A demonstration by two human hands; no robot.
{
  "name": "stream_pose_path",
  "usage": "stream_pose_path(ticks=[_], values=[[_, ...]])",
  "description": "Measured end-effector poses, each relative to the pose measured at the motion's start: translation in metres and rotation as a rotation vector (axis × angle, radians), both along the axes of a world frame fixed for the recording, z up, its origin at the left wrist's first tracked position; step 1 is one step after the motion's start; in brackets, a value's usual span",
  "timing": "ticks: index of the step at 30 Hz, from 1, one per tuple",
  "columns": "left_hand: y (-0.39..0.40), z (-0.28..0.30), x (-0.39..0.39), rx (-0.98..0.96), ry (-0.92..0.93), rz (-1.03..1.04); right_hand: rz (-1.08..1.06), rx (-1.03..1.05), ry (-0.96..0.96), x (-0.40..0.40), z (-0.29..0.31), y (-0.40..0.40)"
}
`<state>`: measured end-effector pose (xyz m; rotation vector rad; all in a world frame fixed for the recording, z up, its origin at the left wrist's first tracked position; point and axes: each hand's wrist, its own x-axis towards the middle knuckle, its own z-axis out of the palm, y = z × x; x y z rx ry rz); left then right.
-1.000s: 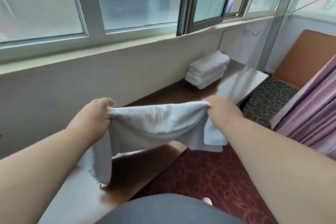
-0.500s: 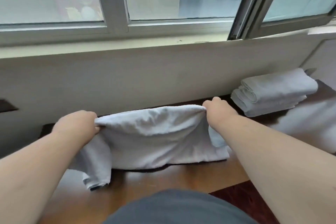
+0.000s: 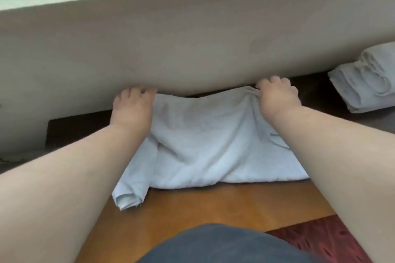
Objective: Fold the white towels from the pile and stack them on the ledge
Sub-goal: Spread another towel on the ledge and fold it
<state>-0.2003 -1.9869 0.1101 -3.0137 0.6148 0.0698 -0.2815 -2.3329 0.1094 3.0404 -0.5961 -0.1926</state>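
So the white towel (image 3: pixel 205 143) was down on the wooden counter (image 3: pixel 213 205) at this point, where half a second before both hands had been holding it up off the surface. It lay doubled over along the back edge of the counter, right against the wall (image 3: pixel 192 49), with its near edge well short of the front edge. The left hand (image 3: pixel 132 109) was pinching the far left corner and the right hand (image 3: pixel 275 96) had the far right corner bunched up in curled fingers, so neither had let go yet. A loose flap (image 3: pixel 130 186) hung out at the near left side, lumpy and not lined up with the rest. The stack of folded towels (image 3: pixel 365 83) sat further along the back edge to the right, well apart from this one. My read: laying it flat was the setup for the next fold, and that flap probably wanted tucking in first or the fold would come out crooked.
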Motion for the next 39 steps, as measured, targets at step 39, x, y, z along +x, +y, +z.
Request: stream_pose_path(ticks=[39], values=[[-0.385, -0.064, 0.007, -0.223, 0.305, -0.637, 0.066, 0.435, 0.422, -0.16, -0.098, -0.073]])
